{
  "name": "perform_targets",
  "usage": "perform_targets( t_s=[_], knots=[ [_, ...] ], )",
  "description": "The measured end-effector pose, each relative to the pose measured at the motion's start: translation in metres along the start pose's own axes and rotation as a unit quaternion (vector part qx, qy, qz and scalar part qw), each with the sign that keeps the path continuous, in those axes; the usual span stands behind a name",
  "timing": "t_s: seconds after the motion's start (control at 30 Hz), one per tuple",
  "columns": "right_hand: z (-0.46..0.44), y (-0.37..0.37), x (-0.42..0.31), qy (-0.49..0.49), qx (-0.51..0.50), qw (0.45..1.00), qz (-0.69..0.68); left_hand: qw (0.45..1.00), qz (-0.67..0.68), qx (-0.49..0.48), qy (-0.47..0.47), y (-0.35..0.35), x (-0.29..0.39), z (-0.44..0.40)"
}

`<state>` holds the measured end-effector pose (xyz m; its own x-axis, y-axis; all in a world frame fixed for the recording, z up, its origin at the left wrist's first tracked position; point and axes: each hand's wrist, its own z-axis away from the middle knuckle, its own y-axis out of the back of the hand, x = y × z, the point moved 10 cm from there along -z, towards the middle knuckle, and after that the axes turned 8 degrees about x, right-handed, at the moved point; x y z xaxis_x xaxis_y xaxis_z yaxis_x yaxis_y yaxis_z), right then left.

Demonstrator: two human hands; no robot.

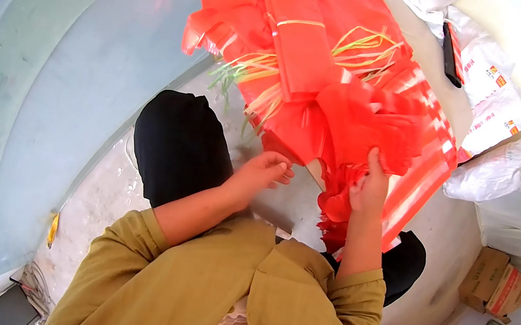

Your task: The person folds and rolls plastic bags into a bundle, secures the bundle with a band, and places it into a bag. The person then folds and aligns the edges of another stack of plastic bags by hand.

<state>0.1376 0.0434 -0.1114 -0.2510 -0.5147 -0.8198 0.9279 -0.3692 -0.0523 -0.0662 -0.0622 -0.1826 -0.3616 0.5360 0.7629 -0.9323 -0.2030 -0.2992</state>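
A large heap of folded red cloth lies in front of me, with pale striped edges on its right side. Thin yellow-green strips hang loose across it. My right hand grips a gathered bunch of the red cloth, its thumb on top. Some of that bunch hangs crumpled below the hand. Beside the lower left edge of the heap is my left hand, fingers curled in; whether anything is between them is hidden.
White printed plastic bags and a dark flat object lie at the upper right. A cardboard box stands on the right. A small yellow object is on the floor at left, above some cables. My black-clad knees flank the work.
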Motion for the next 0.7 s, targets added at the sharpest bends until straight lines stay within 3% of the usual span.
perform_targets(
  t_s=[0.07, 0.23, 0.33, 0.43, 0.7],
  knots=[
    [-0.017, -0.005, -0.009, 0.067, -0.118, 0.973, -0.185, 0.999, -0.025, -0.003, -0.025, -0.007, 0.004, -0.002],
    [-0.023, -0.001, -0.008, 0.04, -0.134, 0.973, -0.185, 0.999, -0.023, -0.008, -0.037, -0.024, 0.017, -0.016],
    [-0.016, -0.009, -0.012, 0.026, -0.153, 0.966, -0.207, 0.998, 0.005, -0.048, 0.051, -0.042, 0.002, -0.023],
    [-0.023, -0.006, -0.006, 0.001, -0.187, 0.962, -0.2, 0.988, 0.091, -0.092, 0.081, -0.065, -0.01, -0.021],
    [-0.024, -0.002, -0.011, 0.006, -0.148, 0.969, -0.2, 0.981, 0.161, -0.101, 0.046, -0.08, -0.021, -0.036]
  ],
)
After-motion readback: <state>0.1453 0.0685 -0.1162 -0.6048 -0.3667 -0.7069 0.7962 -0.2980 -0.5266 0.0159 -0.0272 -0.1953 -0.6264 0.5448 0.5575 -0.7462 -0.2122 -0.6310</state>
